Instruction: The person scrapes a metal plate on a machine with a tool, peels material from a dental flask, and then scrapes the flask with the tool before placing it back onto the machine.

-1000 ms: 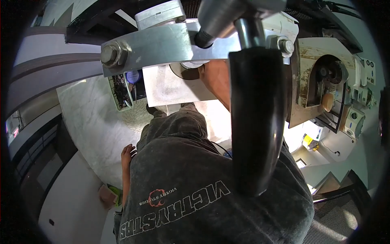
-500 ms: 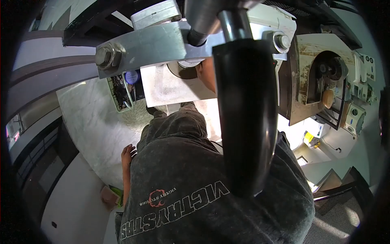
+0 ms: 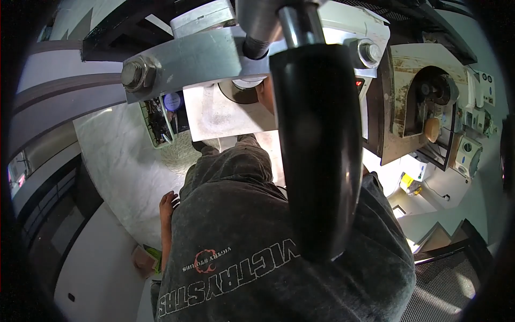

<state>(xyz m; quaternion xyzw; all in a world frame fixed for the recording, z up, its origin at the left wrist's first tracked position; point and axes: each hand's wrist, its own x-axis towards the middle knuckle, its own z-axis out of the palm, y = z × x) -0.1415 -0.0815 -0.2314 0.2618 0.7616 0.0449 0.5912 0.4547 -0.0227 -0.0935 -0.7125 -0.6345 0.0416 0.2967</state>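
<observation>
My left hand (image 3: 168,200) hangs at my left side, beside the dark grey printed shirt (image 3: 230,236). Its fingers are loosely apart and hold nothing. Part of my right hand (image 3: 265,95) shows at a white plate (image 3: 225,115), next to a round dark part (image 3: 236,92). A metal bar and a thick black handle (image 3: 319,150) cover its fingers, so what it touches is hidden. The handle stands close in front of the camera, joined to the bolted metal bar (image 3: 188,61).
A tray of small dark items (image 3: 155,126) with a round blue lid (image 3: 173,102) is left of the plate. To the right are a brown-stained machine housing (image 3: 399,102), wall sockets (image 3: 487,88) and a yellow-labelled bottle (image 3: 410,184). A mesh chair (image 3: 437,287) stands lower right.
The black handle and metal bar have shifted slightly left in view, uncovering a small red display at the right. My right hand shows a little less. My left hand stays put.
</observation>
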